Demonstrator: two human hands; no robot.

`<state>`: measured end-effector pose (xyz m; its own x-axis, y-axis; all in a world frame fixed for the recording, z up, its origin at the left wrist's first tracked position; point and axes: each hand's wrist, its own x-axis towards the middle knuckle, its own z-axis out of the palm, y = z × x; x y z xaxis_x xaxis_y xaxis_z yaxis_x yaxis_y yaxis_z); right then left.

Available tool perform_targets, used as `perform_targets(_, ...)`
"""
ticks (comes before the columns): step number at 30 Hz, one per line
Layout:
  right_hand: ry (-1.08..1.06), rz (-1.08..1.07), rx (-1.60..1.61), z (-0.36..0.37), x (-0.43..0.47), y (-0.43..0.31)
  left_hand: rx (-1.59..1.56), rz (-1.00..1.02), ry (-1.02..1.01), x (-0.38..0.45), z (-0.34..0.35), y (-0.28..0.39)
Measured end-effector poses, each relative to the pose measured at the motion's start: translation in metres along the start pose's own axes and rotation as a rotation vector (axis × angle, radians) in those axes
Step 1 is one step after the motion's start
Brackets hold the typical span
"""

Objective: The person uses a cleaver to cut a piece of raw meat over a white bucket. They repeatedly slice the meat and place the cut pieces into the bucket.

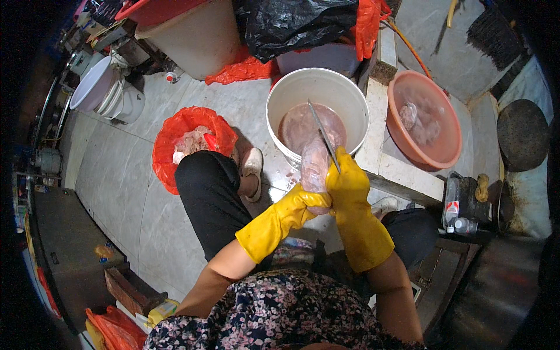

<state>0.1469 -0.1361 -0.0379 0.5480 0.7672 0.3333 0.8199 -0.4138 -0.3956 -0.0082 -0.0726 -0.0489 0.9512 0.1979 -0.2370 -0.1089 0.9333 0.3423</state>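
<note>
Both of my hands wear yellow rubber gloves. My left hand point(306, 202) grips the near end of a pale pink, fleshy piece of meat point(313, 168), which looks wet and tapers away from me. In my right hand point(348, 177) is a long thin knife point(323, 131), its blade lying along the right side of the meat and its tip pointing away. Meat and blade reach over the near rim of a white plastic bucket point(274, 103). Murky pinkish liquid point(302, 120) stands in the bucket. The meat's exact kind cannot be told.
A red plastic bag point(168, 131) with fleshy scraps stands by my left knee. Right of the bucket, beyond a low tiled ledge point(376, 113), is a pink basin point(396, 135) holding liquid and meat. A plastic bottle point(451, 205) lies at right; a black bag point(302, 26) sits behind.
</note>
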Motion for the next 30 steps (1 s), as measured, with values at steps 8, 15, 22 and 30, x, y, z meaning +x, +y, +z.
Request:
perform_targets(8, 0.018, 0.116, 0.154, -0.014, 0.006, -0.007, 0.077, 0.061, 0.147, 0.002, 0.037, -0.003)
perform_targets(15, -0.291, 0.251, 0.176, -0.050, 0.025, -0.013, 0.282, -0.099, 0.193, 0.003, 0.022, 0.015)
perform_targets(22, 0.223, 0.014, 0.519, -0.096, 0.022, -0.001, 0.388, -0.073, 0.121, 0.001, 0.035, 0.030)
perform_targets(30, -0.173, -0.012, 0.059, -0.128, -0.010, -0.012, 0.272, -0.013, 0.062, 0.005, 0.020, 0.022)
